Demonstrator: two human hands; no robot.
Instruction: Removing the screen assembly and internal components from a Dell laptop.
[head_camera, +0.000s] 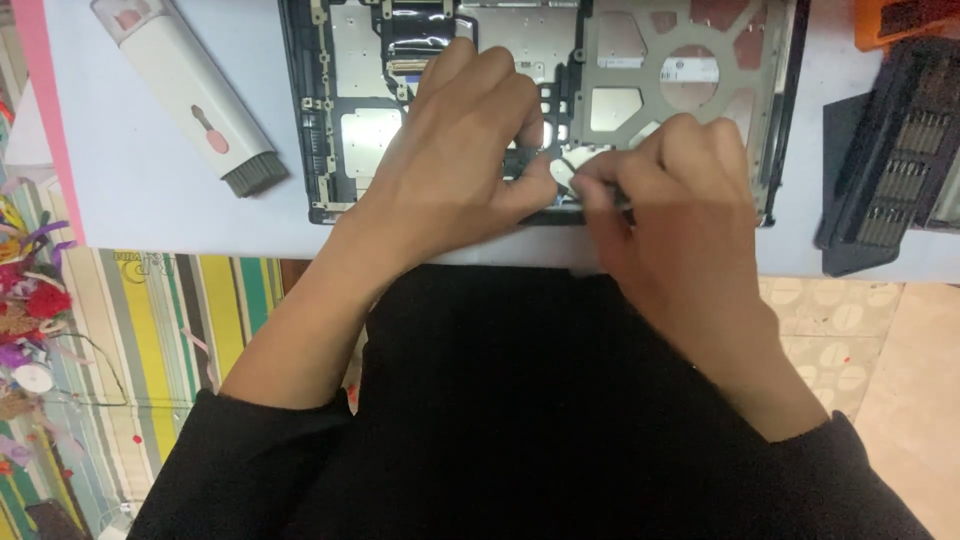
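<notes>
Opened laptop chassis (480, 40): black frame, grey metal plates inside, lying on pale worktop (150, 200) at its near edge. Left hand (460, 150): palm down on chassis, fingers curled, thumb against a small white part (562, 172). Right hand (680, 200): fingers pinched shut at that part; what they grip cannot be told. White cleaning brush (195, 95) left; black bit case (890, 160) right.

An opened laptop chassis (470, 40), black-framed with bare grey metal plates, lies flat at the tabletop's near edge. A small round silvery part (562, 172) sits at its near rim, centre.
</notes>
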